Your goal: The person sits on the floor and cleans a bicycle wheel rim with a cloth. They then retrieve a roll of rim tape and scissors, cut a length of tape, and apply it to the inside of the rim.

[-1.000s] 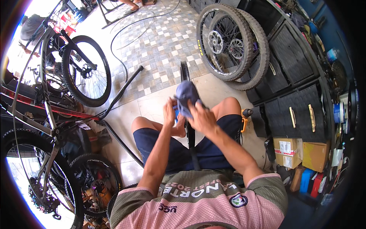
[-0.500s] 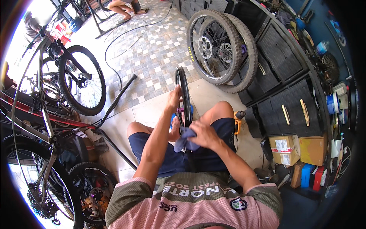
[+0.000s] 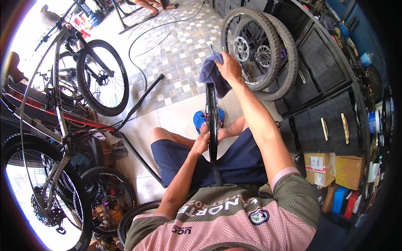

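Note:
A dark wheel rim stands upright, edge-on, between my bent legs, with a purple part at its middle. My left hand is closed on the rim's near part, low on its left side. My right hand grips a bunched blue-grey cloth at the top of the rim, reaching far forward. The cloth hides that end of the rim. Beyond my left hand are my feet in blue sandals, one on each side of the wheel.
Bicycles crowd the left, beside a black hose. Two knobby-tyred wheels lean against black cabinets on the right, with cardboard boxes below. Other people are at the far back.
My right hand and the cloth have moved from the near and middle part of the rim up to its far top. My left hand has moved down along the rim toward me.

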A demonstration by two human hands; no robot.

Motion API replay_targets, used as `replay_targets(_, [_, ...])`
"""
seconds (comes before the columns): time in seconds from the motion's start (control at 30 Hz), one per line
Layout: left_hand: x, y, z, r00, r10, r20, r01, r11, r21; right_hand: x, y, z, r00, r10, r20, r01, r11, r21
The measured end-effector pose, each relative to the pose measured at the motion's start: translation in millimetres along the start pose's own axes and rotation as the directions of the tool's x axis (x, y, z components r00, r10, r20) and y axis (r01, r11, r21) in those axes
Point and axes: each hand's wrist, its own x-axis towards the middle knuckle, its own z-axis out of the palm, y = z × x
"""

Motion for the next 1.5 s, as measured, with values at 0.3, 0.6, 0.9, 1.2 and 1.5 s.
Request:
replay_targets(0.3, [4, 23, -4, 0.921, -0.292, -0.257, 0.204, 0.925, -0.320, -132, -26, -4, 0.918, -0.093, 0.385, 0.118, 0.992, -0.042])
replay_targets(0.6, [129, 123, -53, 0.801, 0.050, -0.596, -0.218, 0.952, -0.213, -333, -54, -75, 0.725, -0.080, 0.684, -0.035, 0.988, 0.153])
replay_targets(0.9, [183, 129, -60, 0.874, 0.393, -0.287, 0.054, 0.507, 0.860, -324, -4, -200, 0.920, 0.091, 0.381, -0.202, 0.943, 0.263])
replay_targets(1.2, [180, 151, -41, 0.896, 0.354, -0.266, 0.048, 0.520, 0.853, -389, 83, -291, 0.826, 0.524, 0.206, -0.508, 0.852, -0.130])
replay_targets(1.5, [177, 154, -37, 0.886, 0.372, -0.278, 0.053, 0.514, 0.856, -521, 233, -335, 0.588, 0.807, 0.050, -0.808, 0.589, -0.024])
